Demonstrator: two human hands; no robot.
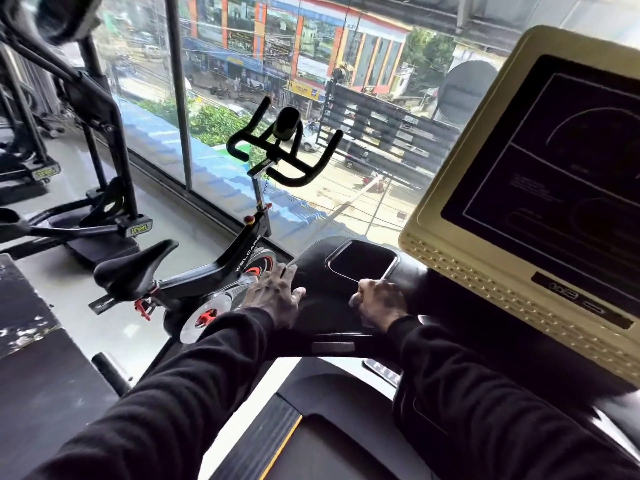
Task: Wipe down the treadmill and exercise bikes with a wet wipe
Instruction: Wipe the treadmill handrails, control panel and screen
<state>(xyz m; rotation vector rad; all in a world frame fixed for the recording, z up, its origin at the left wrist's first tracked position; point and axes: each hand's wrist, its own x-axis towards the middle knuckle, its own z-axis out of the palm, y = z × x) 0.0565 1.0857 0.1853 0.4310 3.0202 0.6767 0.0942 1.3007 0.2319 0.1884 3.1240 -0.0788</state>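
Note:
I stand on a black treadmill whose console [322,306] has a dark recessed tray [362,259] and a cream-framed screen [540,174] at the right. My left hand [273,294] rests flat on the console's left edge, fingers straight. My right hand [379,303] lies just below the tray with its fingers curled; a small pale bit of wet wipe [355,300] shows at its left side, and the hand hides the remainder. A black exercise bike [221,268] with a red-marked flywheel stands to the left, beside the window.
A floor-to-ceiling glass wall [214,81] runs behind the bike and treadmill, with a street below. Black gym machines [100,140] stand at the far left on the pale floor. The treadmill belt [332,452] with a yellow edge stripe lies under my arms.

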